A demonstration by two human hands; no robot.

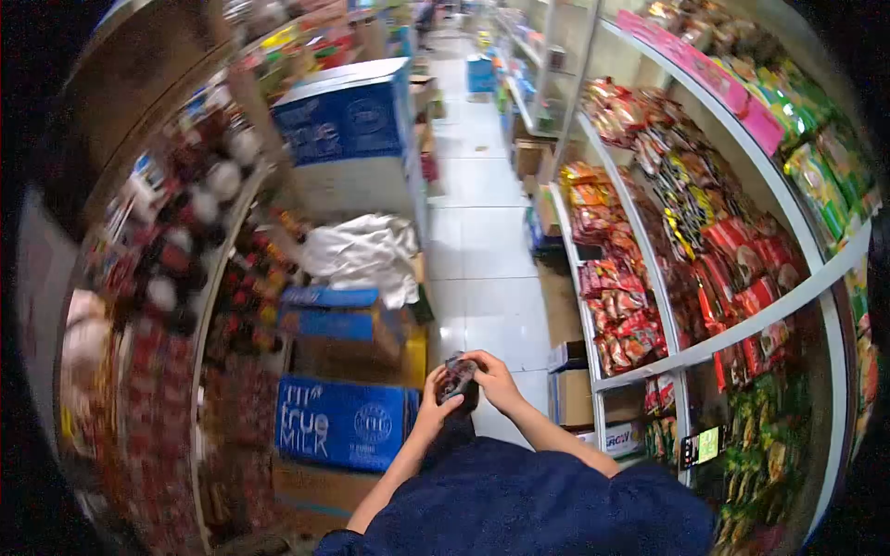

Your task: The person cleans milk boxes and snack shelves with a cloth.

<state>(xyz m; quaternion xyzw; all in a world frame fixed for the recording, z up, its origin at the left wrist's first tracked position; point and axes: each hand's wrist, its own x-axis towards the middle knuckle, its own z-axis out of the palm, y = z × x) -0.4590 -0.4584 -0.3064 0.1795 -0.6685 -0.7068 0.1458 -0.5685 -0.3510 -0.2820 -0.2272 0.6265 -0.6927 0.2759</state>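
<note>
Both hands meet low in front of my body around a small dark packet (pixel 457 374) with some reddish patches; blur hides what kind it is. My left hand (pixel 434 397) grips it from the left side, fingers curled round it. My right hand (pixel 493 375) holds its upper right edge, the fingers bent over the top. Beneath the hands are my dark trousers and the tiled floor. Closest on the left stands a blue milk carton box (pixel 345 423).
A white-tiled aisle (pixel 477 243) runs ahead. At right, a white-framed shelf (pixel 742 343) holds many snack packets (pixel 612 310). Along the left are stacked boxes, a white cloth bundle (pixel 362 252), another blue box (pixel 343 116) and shelves of jars. A blue container (pixel 480 74) stands farther off.
</note>
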